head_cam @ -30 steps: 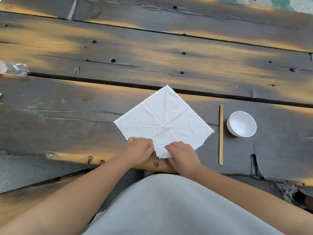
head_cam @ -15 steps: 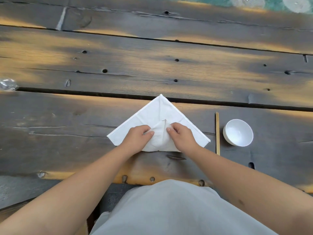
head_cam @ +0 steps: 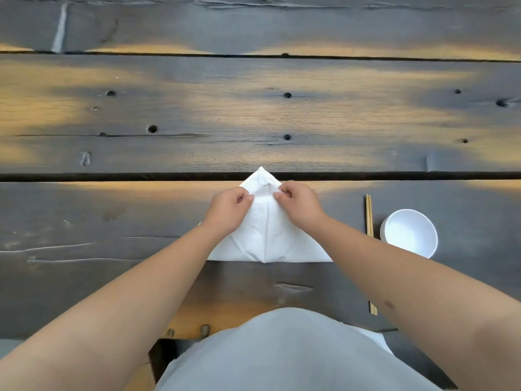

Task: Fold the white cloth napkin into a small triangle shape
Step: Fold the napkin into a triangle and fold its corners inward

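The white cloth napkin (head_cam: 267,235) lies on the dark wooden table (head_cam: 253,114) as a triangle, its long folded edge nearest me and its tip pointing away. My left hand (head_cam: 228,210) pinches the upper layer near the tip on the left side. My right hand (head_cam: 300,203) pinches it on the right side. Both hands sit just below the far tip, where the top corner lies almost on the bottom corner. My forearms cover the triangle's lower left and right corners.
A pair of wooden chopsticks (head_cam: 369,218) lies to the right of the napkin, pointing away from me. A white bowl (head_cam: 408,232) stands just right of them. A dark gap between planks (head_cam: 112,176) runs behind the napkin's tip.
Both hands carried the napkin's near corner away from me, up over the cloth to the far tip. The diamond is now a triangle with a straight near edge.
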